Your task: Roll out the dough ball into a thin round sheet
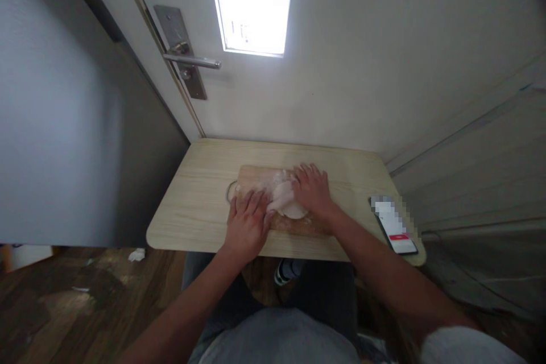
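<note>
Probably soft, light and easily torn, so best to take the pale dough by its left and right edges, on the floured board, between a spread left hand and an unclenched right hand laid over its right edge.

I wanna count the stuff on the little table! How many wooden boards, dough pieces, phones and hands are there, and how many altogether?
Wooden board: 1
Dough piece: 1
Phone: 1
Hands: 2 (left hand, right hand)
Total: 5
</note>
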Demonstrator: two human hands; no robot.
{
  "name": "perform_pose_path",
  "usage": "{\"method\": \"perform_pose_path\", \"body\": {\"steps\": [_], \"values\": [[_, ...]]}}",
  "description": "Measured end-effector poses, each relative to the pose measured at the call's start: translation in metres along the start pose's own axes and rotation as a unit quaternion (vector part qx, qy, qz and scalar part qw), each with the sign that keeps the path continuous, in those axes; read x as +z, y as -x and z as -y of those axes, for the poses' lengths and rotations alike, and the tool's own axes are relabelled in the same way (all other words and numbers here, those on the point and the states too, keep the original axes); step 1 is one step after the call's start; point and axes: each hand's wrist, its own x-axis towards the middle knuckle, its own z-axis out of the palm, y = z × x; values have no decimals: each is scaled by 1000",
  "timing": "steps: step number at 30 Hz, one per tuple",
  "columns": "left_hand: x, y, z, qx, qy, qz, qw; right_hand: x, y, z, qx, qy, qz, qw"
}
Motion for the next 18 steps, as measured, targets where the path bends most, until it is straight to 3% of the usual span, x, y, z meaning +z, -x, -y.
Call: {"method": "perform_pose_path", "body": {"steps": [6,18], "values": [[4,16,-15,-3,-8,-15,1000,1,22,-6,13,-6,-6,1000],[7,-18,19,-65,-27,-4,998,7,-40,22,3,-8,5,1000]]}}
